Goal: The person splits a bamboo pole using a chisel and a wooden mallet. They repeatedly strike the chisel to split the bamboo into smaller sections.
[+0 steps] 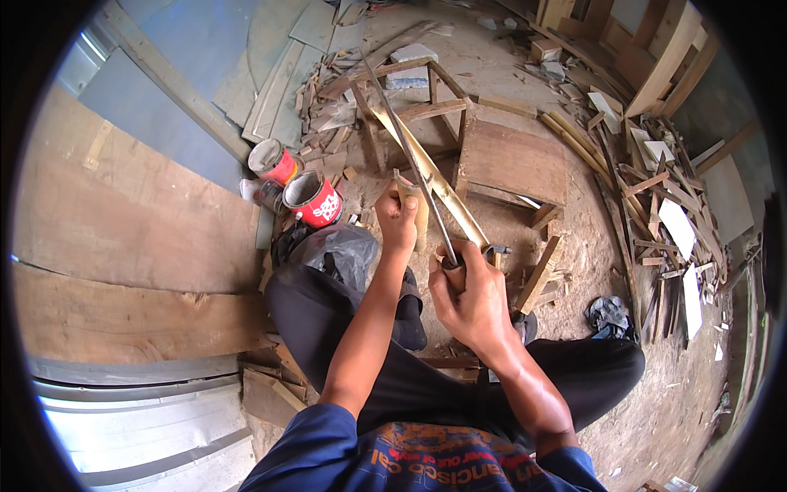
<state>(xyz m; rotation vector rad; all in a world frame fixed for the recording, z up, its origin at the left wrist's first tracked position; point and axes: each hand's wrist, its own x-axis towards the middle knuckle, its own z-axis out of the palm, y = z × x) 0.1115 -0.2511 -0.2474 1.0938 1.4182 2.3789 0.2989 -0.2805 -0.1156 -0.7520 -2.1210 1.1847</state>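
My left hand point(398, 215) is closed around a short tan piece point(422, 220) that looks like wood or bamboo, held upright above my feet. In my closed right hand point(474, 297) is the brown handle of a long, thin-bladed tool point(403, 141). Its dark, narrow blade slants up and away to the left, passing close beside the tan piece; whether they touch I cannot tell. The blade's kind is unclear. Beneath the blade, a long pale yellow trough-shaped strip point(449, 199) leans from the wooden frame toward my right hand.
A wooden frame with a brown panel point(515, 160) stands ahead. Two red-labelled cans point(313, 199) and a grey plastic bag point(338, 250) are at left. A hammer head point(497, 248) shows beyond my right hand. Scrap wood point(668, 209) piles up at right; boards point(131, 205) line the left.
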